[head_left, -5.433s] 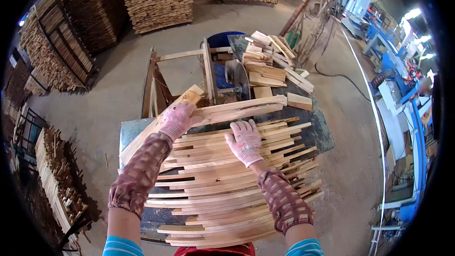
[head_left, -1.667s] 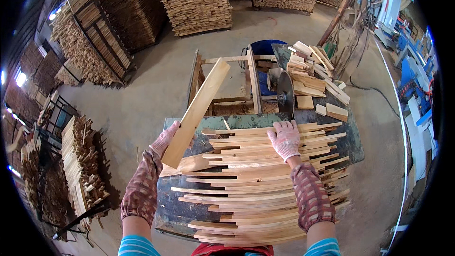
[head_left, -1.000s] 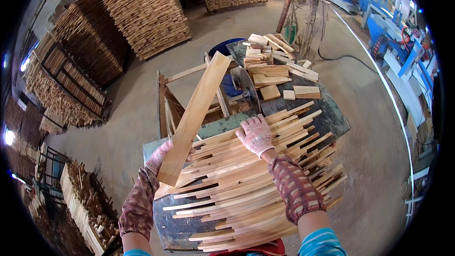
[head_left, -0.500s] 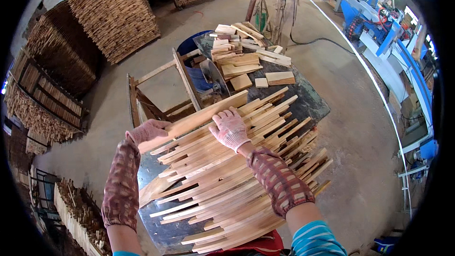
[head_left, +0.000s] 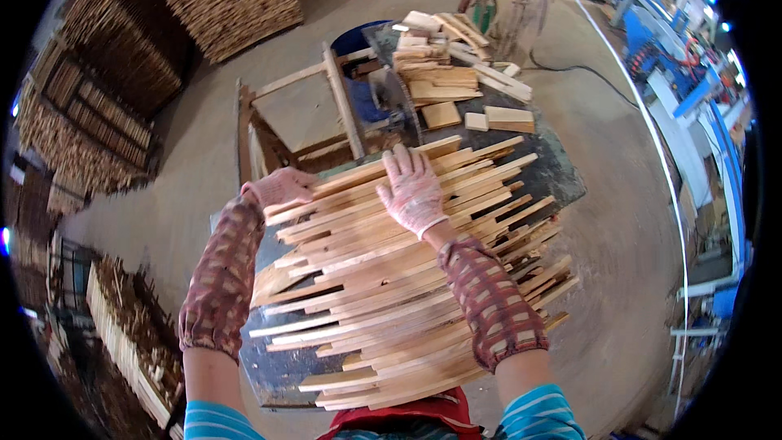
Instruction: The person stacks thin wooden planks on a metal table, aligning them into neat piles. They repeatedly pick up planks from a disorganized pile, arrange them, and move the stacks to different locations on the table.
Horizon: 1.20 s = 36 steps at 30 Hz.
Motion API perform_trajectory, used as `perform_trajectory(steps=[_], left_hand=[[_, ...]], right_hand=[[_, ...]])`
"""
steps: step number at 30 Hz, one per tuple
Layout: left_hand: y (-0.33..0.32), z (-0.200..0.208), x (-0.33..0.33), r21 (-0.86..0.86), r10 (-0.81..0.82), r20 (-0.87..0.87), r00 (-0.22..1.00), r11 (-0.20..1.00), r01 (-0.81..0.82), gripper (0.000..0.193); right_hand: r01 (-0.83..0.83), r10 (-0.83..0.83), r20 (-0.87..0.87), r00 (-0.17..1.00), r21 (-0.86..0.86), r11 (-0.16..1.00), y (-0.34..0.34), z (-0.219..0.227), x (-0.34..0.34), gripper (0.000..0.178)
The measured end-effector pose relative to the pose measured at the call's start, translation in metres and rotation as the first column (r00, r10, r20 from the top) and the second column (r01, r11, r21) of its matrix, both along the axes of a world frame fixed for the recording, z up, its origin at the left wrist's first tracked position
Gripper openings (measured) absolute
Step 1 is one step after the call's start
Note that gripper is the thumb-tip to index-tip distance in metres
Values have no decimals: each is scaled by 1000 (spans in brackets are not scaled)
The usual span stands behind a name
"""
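Left hand (head_left: pixel 281 187): it is wearing a pale pink knitted work glove, the weave looking worn and slightly fuzzy. Right hand (head_left: pixel 411 189): it is wearing a matching pink glove, the cuff ending in a lighter ribbed band at the wrist.

Both forearms are wearing loose protective oversleeves (head_left: pixel 224 273) in a dark red and tan checked cloth, gathering with elastic at wrist and near the elbow.

Above the oversleeves, short shirt sleeves (head_left: pixel 538 417) are showing at the near edge, striped in turquoise and white. Between them, a red garment (head_left: pixel 391 420) is covering the chest, its cloth creasing in folds.
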<state>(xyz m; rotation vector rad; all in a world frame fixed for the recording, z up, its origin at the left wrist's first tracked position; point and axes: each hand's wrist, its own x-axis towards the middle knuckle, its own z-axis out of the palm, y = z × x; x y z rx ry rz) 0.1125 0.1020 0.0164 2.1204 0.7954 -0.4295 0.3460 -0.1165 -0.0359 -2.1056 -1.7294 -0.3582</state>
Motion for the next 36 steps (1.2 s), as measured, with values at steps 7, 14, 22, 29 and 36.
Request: perform_trajectory(steps=[7,14,22,29,36], left_hand=[[-20,-14,-26,174,28,200,979,983,-64,41],[-91,-3,-200,489,414,147,898,759,-430,66],[-161,-65,-290,751,217,-108,970,657,-64,101],[-125,-36,-362,713,282,-51,958,682,-163,59],[-187,25,-490,856,708,47,705,335,-394,51]], right_hand=[[-41,44,7,999,-209,977,5,6,-2,53],[-35,45,37,998,-239,970,17,7,-4,48],[-20,42,57,997,-347,938,42,5,-1,48],[-57,56,-14,998,-344,937,41,6,4,46],[-50,87,102,991,-314,948,41,-4,3,49]])
